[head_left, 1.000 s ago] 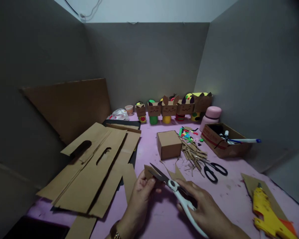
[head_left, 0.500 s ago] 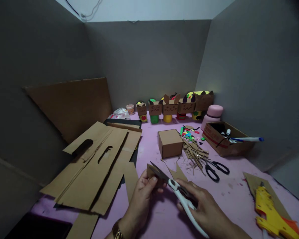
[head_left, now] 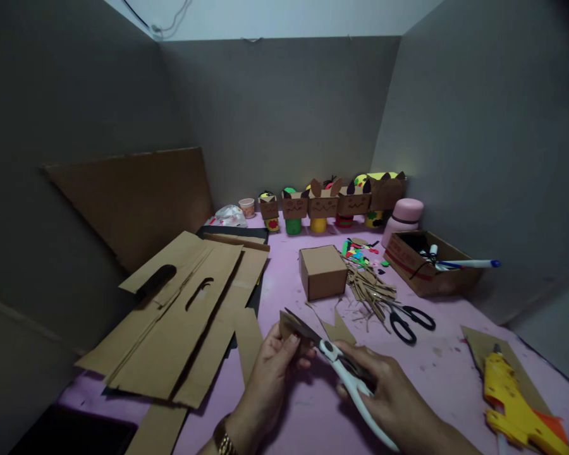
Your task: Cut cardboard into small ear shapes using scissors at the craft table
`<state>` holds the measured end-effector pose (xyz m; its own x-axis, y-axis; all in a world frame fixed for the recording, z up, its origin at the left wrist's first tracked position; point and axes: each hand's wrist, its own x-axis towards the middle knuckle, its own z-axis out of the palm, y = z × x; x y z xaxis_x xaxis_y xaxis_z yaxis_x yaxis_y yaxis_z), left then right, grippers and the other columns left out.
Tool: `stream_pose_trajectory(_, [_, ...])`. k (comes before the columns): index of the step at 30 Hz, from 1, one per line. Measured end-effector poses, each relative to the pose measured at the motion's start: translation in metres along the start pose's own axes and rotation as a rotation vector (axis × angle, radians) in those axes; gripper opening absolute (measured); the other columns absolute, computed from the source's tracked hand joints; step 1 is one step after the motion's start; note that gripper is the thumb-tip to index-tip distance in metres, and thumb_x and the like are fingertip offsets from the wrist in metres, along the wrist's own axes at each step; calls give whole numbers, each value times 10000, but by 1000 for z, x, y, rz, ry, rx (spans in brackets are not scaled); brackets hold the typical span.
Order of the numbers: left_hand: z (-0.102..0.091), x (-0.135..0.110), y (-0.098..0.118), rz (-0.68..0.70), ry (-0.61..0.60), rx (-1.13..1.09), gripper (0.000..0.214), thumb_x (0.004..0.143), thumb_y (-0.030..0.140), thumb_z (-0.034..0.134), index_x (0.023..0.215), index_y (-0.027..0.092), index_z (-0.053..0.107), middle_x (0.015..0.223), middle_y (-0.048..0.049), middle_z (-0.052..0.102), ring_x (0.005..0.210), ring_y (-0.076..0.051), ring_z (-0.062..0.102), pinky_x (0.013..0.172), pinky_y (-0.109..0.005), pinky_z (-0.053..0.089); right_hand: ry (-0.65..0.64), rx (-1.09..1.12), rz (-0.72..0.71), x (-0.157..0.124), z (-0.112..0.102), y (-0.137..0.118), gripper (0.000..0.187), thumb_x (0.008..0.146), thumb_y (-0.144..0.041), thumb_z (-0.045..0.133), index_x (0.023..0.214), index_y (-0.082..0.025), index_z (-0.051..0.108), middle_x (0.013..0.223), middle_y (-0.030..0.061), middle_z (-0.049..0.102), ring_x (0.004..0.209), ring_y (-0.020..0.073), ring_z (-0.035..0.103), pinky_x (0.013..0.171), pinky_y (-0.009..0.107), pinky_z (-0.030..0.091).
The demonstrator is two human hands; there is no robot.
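Between the thumb and fingers of my left hand (head_left: 275,360) is a small piece of brown cardboard (head_left: 288,323). My right hand (head_left: 384,385) is closed round the handles of white-handled scissors (head_left: 348,379). Their dark blades lie across the cardboard piece, pointing up and left; whether the lower blade is beneath it is hidden by my fingers. Just beyond my hands lies a pointed cardboard offcut (head_left: 337,328) on the pink tabletop (head_left: 289,243). A closed cardboard box (head_left: 323,273) stands behind that.
Flat cardboard sheets (head_left: 180,322) cover the left side. Thin cardboard strips (head_left: 370,291) and black-handled scissors (head_left: 411,321) lie right of the box. A yellow glue gun (head_left: 514,401) rests at far right, before an open carton (head_left: 427,272). Cardboard animal heads (head_left: 323,207) line the back.
The view has shifted very slightly. My hands, the scissors and the cardboard piece look almost the same as before.
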<state>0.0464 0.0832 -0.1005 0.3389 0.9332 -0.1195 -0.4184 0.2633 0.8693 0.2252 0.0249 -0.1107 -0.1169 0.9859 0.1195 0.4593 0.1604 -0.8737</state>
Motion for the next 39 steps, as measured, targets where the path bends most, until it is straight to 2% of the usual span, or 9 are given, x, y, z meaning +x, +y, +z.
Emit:
stream_pose_trajectory(6, [-1,1,-2,-3,-33,-2,150,813,237,657,941,167,623,773,-10,642,657,-97,596,543,-159,469,12,-10,-6,-1,-2,-5,475,700,-200,644,1175,-220,639,842,53,692,769,230,638,722,336,501])
stream_pose_trajectory(15, [-3,1,-5,-13,-60,-6,175,823,262,650,961,163,608,776,-21,632,661,-106,581,540,-171,469,3,-74,-2,-2,-7,-11,413,721,-219,620,1132,-210,665,795,45,698,716,217,628,666,319,486])
stream_pose_trajectory(21, [-4,1,-5,-10,-60,40,168,841,282,627,959,166,600,786,-28,635,684,-116,581,550,-185,474,-20,-117,-2,-2,-9,-6,427,727,-200,629,1153,-175,644,882,79,704,766,231,630,704,335,484])
stream_pose_trajectory(25, [-4,0,-3,3,-58,89,176,836,312,631,922,161,603,788,-34,634,709,-130,582,576,-205,479,-45,-117,-31,0,-10,-3,456,750,-205,617,1205,-196,611,895,74,698,778,224,632,718,330,488])
stream_pose_trajectory(30, [-3,1,-6,-35,-65,102,207,795,334,678,857,152,601,731,-26,629,635,-114,560,557,-208,457,-38,-124,-27,3,-12,-4,439,720,-206,629,1159,-220,644,894,65,705,787,236,637,728,329,488])
stream_pose_trajectory(39, [-3,0,-7,-50,-92,77,180,806,317,665,856,157,598,720,-16,620,652,-120,555,591,-228,447,-7,-115,-33,2,-12,-13,383,709,-214,631,1085,-233,699,741,24,718,646,199,622,614,275,491])
